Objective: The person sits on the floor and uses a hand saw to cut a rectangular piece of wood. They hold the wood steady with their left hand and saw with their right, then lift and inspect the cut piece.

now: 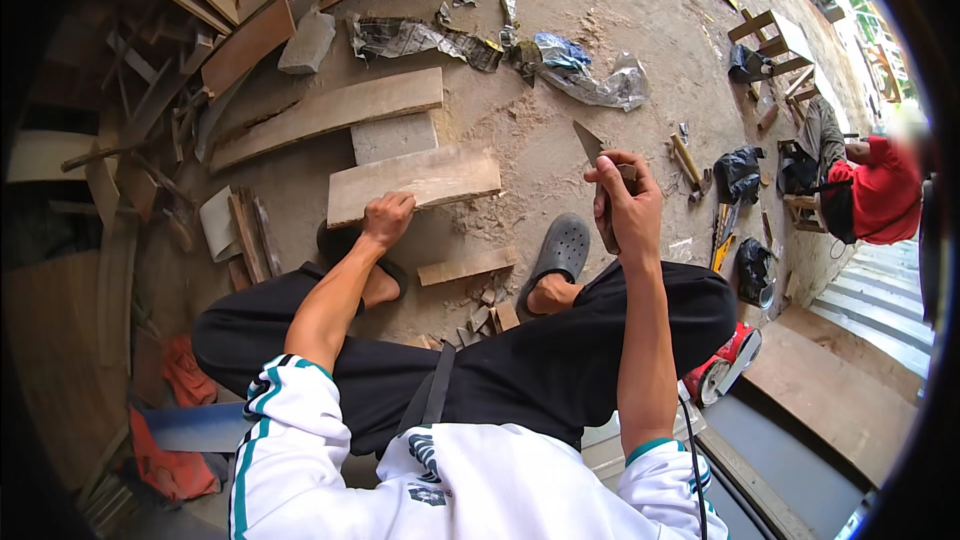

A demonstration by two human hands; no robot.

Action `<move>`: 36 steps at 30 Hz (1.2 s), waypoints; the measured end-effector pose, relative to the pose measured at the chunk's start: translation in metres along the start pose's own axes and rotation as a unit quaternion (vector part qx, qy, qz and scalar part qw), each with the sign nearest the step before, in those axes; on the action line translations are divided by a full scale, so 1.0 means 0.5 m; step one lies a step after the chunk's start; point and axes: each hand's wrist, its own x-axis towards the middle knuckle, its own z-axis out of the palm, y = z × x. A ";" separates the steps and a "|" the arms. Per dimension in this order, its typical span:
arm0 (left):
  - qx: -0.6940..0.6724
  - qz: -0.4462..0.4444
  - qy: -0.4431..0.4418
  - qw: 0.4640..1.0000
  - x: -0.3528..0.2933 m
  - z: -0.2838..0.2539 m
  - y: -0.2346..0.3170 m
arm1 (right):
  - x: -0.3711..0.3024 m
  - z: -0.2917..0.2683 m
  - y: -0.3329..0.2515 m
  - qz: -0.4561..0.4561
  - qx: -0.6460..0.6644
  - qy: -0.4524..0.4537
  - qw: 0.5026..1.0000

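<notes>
My left hand (388,218) is closed on the near edge of a short wooden board (415,183). The board lies tilted slightly over a pale block (395,138). Raised off the ground to the right, my right hand (630,202) grips what looks like a hand saw (590,143) by its brown wooden handle. Its tapered metal blade points up and away, apart from the board; the teeth cannot be made out. Behind the block's far end rests a longer plank (330,118). A narrow wood strip (467,266) lies between my feet.
Wood offcuts (490,315) lie close to my feet. Crumpled plastic sheeting (600,80) and sawdust spread over the ground ahead. Scrap boards (250,45) pile up at left. A hammer (688,162) and black bags (738,175) lie at right, near a person in red (885,190).
</notes>
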 end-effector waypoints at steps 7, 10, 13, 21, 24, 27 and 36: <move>0.018 -0.035 -0.153 0.987 0.011 0.040 -0.010 | 0.008 0.014 0.028 0.025 -0.037 -0.022 0.999; 0.026 -0.083 -0.154 0.984 0.003 0.040 -0.031 | 0.012 0.020 0.041 0.032 -0.049 -0.026 0.998; -0.012 -0.168 -0.202 0.965 0.011 0.037 -0.027 | 0.017 0.034 0.037 0.032 -0.059 -0.035 0.997; 0.007 -0.185 -0.196 0.963 0.024 0.058 -0.009 | 0.030 0.063 0.049 0.045 -0.096 -0.077 0.991; 0.014 -0.183 -0.189 0.965 0.026 0.073 0.003 | 0.026 0.069 0.044 0.050 -0.094 -0.082 0.991; 0.014 -0.178 -0.198 0.964 0.028 0.073 0.001 | 0.023 0.065 0.052 0.045 -0.110 -0.106 0.987; -0.078 -0.257 -0.235 0.934 0.032 0.036 -0.048 | 0.000 0.065 0.064 -0.002 -0.165 -0.136 0.977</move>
